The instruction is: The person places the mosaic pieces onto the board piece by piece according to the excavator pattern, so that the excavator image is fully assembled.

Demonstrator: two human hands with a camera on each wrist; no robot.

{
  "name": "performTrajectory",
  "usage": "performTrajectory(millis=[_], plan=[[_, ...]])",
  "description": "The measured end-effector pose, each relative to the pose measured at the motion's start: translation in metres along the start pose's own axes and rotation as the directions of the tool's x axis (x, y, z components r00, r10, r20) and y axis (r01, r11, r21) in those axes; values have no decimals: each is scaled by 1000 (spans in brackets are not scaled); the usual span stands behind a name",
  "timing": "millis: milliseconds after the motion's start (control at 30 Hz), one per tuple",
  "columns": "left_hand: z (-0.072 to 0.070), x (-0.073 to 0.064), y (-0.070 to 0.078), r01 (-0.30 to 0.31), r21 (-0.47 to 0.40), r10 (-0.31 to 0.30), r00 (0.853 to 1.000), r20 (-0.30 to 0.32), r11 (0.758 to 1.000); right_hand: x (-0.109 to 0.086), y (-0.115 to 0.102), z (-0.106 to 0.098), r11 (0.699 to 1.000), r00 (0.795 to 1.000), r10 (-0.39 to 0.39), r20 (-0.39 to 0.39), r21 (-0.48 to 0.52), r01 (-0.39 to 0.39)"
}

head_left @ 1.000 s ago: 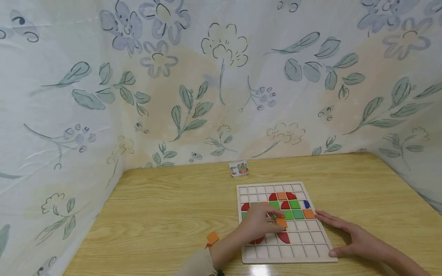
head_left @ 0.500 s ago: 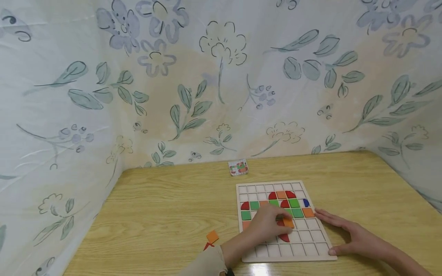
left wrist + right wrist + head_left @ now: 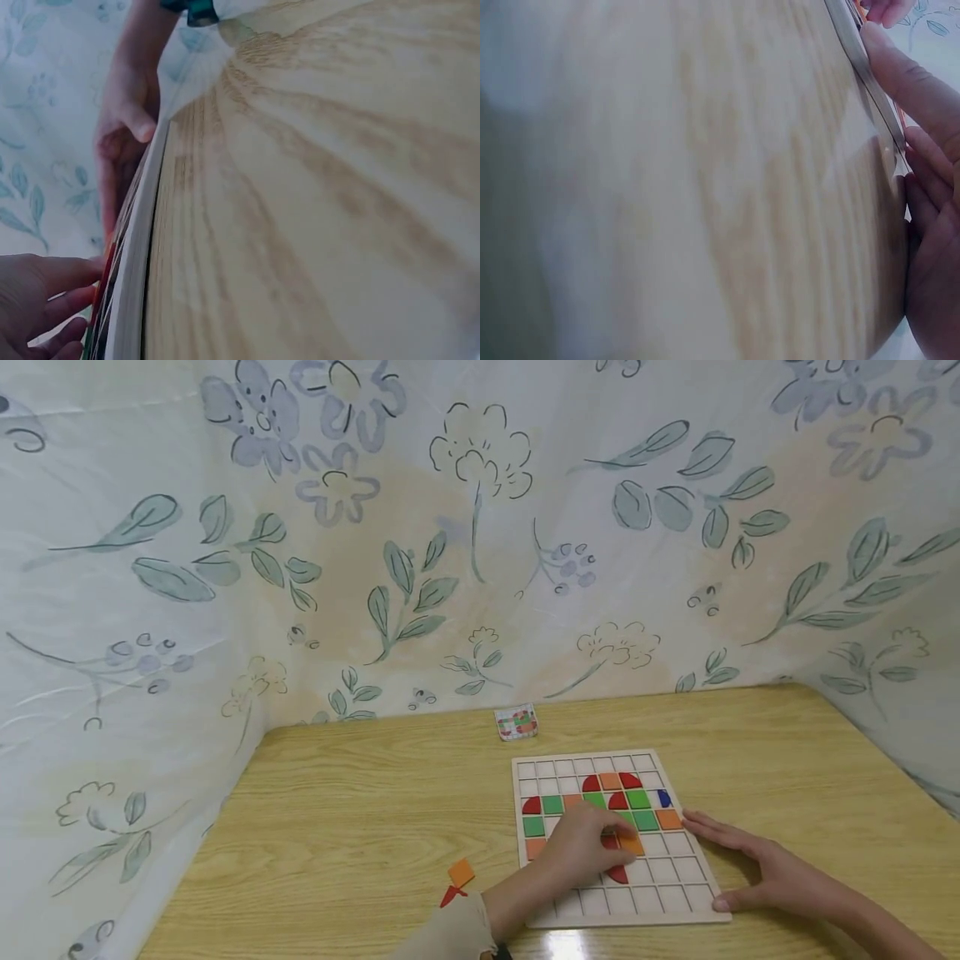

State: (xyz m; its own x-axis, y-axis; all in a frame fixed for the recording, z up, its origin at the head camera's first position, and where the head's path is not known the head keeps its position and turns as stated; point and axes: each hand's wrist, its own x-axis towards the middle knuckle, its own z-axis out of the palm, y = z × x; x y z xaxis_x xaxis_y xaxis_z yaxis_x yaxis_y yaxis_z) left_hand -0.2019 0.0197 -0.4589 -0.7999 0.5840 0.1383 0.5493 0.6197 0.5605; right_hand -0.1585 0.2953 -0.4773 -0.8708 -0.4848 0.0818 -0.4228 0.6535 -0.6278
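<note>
A pale wooden grid board (image 3: 637, 906) lies on the table, partly filled with red rounded pieces and green, orange and blue tiles. My left hand (image 3: 581, 847) reaches over it and pinches an orange square tile (image 3: 632, 843) between thumb and fingers, low over a cell right of a red piece (image 3: 617, 873). The hand hides part of the board's left half. At the board's right side rests my right hand (image 3: 780, 872), fingers extended along the edge, thumb at the near corner. In the left wrist view, the left fingertips (image 3: 86, 274) are right at the board's surface.
Left of the board lie a loose orange square tile (image 3: 461, 872) and a red piece (image 3: 452, 895) beside the left sleeve (image 3: 450, 931). A small pattern card (image 3: 517, 722) sits at the table's back, before a floral curtain (image 3: 420, 527).
My left hand has shifted right with the orange tile, from over the red pieces to the cell beside them. The right hand stays at the board's edge.
</note>
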Motion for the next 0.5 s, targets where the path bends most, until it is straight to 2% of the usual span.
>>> performTrajectory(millis=[133,267,367,500], plan=[[-2,-1,-1,-14,0,14,1000,-2,1000,0,1,1,1000,1000,-11,-8,13,11],[-8,-5,-8,-3,-129,5,1000,13,992,1,1,2,1000,1000,-5,-8,9,5],[-19,-13,-17,19,-244,-14,1000,21,970,1,2,2,1000,1000,-4,-10,17,4],[-38,-29,-34,65,-340,-65,998,12,938,1,2,2,1000,1000,5,-2,9,-5]])
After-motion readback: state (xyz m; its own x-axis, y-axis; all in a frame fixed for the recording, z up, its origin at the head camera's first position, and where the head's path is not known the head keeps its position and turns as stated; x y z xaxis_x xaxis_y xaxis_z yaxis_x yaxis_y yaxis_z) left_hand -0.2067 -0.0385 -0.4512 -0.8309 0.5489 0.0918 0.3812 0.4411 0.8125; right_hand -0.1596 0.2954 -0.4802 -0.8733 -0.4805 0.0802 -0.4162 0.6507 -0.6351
